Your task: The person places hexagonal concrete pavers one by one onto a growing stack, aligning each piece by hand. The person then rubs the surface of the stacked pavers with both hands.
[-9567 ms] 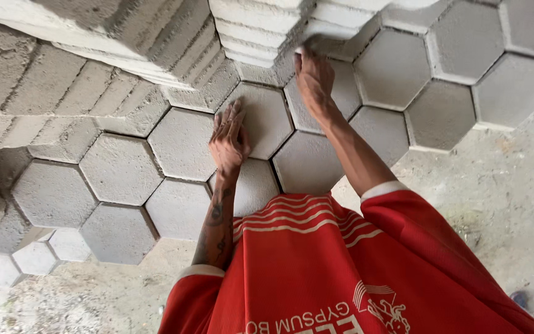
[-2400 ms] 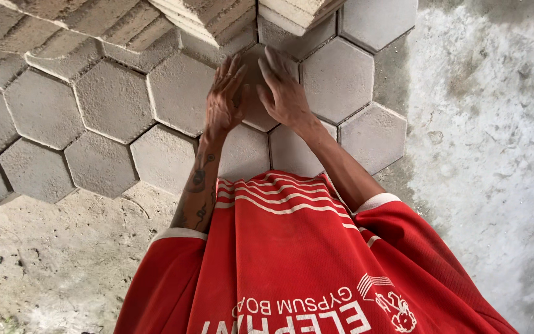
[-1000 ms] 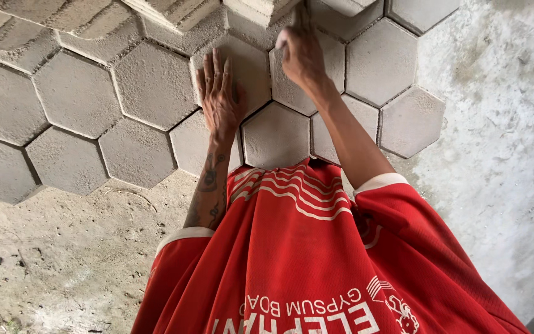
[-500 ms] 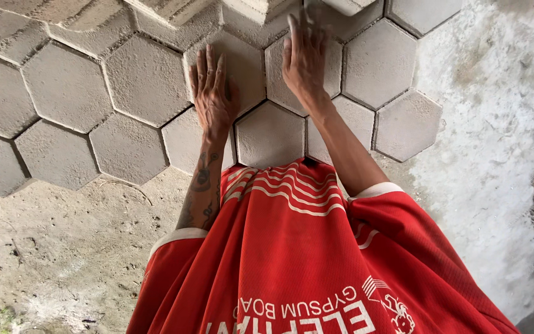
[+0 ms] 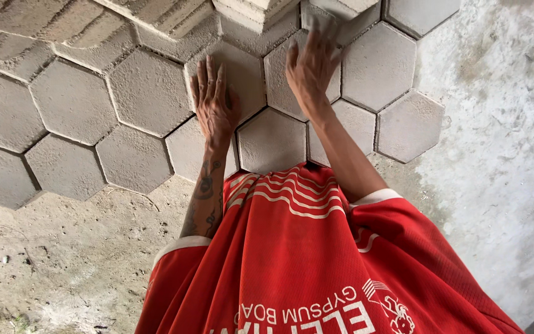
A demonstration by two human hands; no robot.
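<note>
My left hand point(image 5: 216, 102) lies flat on a hexagonal paver point(image 5: 233, 77), palm down, fingers together and straight, gripping nothing; the spread of the palm puts even weight on the block, which I judge keeps it level with its neighbours. My right hand point(image 5: 310, 71) rests flat on the next paver point(image 5: 277, 68) to the right, fingers stretched forward and a little apart, the tips near the foot of a stack of blocks point(image 5: 251, 12) at the top edge. It clamps nothing either. Whether the tips touch the stack I cannot tell, since they are blurred there.

Both pavers sit in the far row of the laid field, edge to edge with each other and with the ones around them. Just below my hands, between my forearms, lies another paver point(image 5: 272, 141), its near corner hidden under my red shirt point(image 5: 304, 260). To the right, two more pavers point(image 5: 410, 127) end the field against a pale, rough concrete surface point(image 5: 495, 124). To the left the honeycomb runs on in tight rows point(image 5: 72, 105), narrow joints between the blocks, so each one locks the next.

Nearer to me the pavers stop at bare sandy ground point(image 5: 63, 247), uneven and littered with small stones. I lean well forward over this strip to reach them.
</note>
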